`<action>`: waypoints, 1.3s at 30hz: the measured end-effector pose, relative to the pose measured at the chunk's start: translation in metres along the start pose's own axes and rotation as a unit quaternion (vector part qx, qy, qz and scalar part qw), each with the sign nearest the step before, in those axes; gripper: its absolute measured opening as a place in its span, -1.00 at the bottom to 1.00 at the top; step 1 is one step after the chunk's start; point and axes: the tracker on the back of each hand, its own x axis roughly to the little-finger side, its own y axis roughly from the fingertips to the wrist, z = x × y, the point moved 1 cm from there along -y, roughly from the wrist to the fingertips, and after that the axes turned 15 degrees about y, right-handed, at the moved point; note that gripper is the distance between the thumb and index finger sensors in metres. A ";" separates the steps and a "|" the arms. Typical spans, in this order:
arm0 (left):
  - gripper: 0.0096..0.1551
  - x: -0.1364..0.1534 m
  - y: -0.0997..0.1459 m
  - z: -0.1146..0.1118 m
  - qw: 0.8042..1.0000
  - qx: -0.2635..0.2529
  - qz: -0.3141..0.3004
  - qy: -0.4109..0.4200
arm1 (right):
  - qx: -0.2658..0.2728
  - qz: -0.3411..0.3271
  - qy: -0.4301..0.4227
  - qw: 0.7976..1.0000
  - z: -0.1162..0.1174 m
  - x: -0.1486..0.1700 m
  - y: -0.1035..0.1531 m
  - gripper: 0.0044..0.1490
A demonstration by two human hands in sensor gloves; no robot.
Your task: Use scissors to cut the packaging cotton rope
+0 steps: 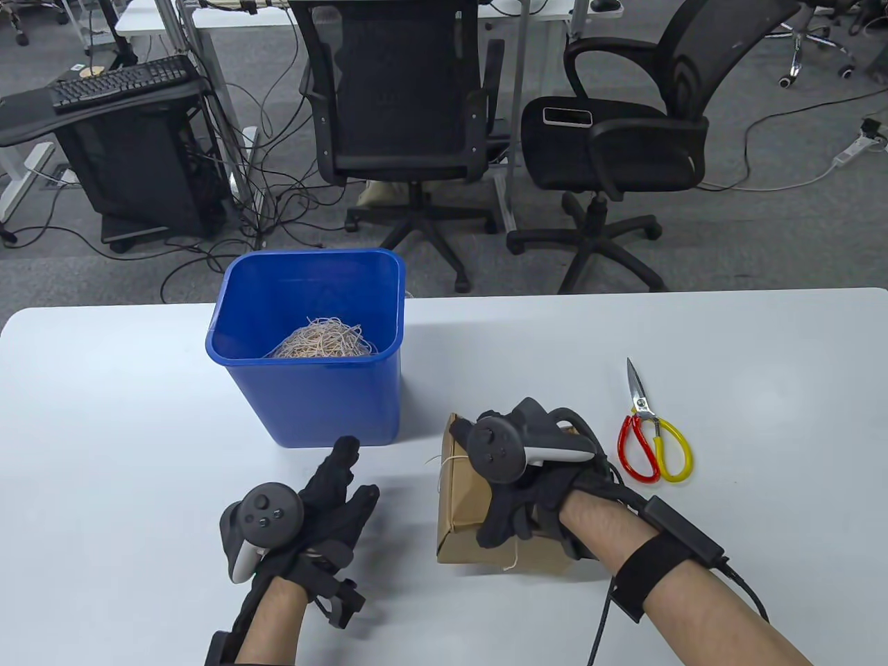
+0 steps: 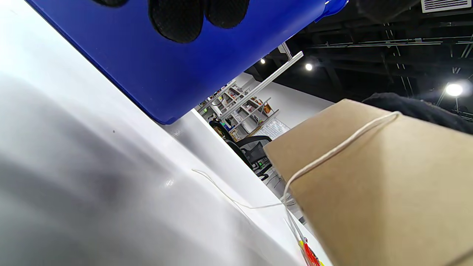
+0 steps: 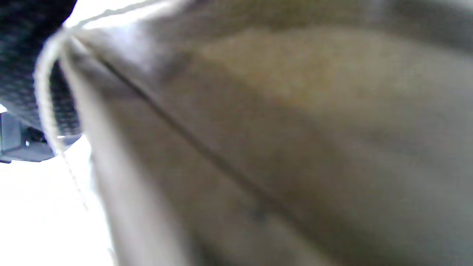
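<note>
A brown cardboard box (image 1: 463,499) tied with thin white cotton rope (image 2: 332,153) lies on the white table, right of centre. My right hand (image 1: 517,485) rests on top of the box and holds it; the box fills the blurred right wrist view (image 3: 277,147). Scissors (image 1: 652,433) with one red and one yellow handle lie closed on the table to the right of the box, untouched. My left hand (image 1: 333,496) is open and empty, fingers spread, left of the box and just in front of the blue bin. A loose rope end (image 2: 221,192) trails on the table.
A blue plastic bin (image 1: 309,347) holding a heap of cut rope pieces (image 1: 322,340) stands behind my left hand. Two black office chairs (image 1: 409,118) stand beyond the table's far edge (image 1: 624,291).
</note>
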 end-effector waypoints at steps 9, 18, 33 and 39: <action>-0.09 0.001 0.000 0.000 1.000 0.000 0.007 -0.002 | -0.040 -0.007 -0.004 0.999 0.034 -0.010 -0.013 0.79; -0.10 0.002 0.000 -0.001 1.000 0.005 0.013 -0.008 | -0.105 -0.016 -0.021 0.994 0.050 -0.013 -0.016 0.77; -0.11 0.001 -0.001 -0.003 1.000 0.006 0.010 -0.010 | 0.230 0.025 -0.314 0.921 0.031 0.047 0.075 0.51; -0.11 0.006 -0.001 -0.003 1.000 0.005 0.019 -0.018 | 0.333 0.131 -0.340 0.870 0.059 0.086 0.107 0.31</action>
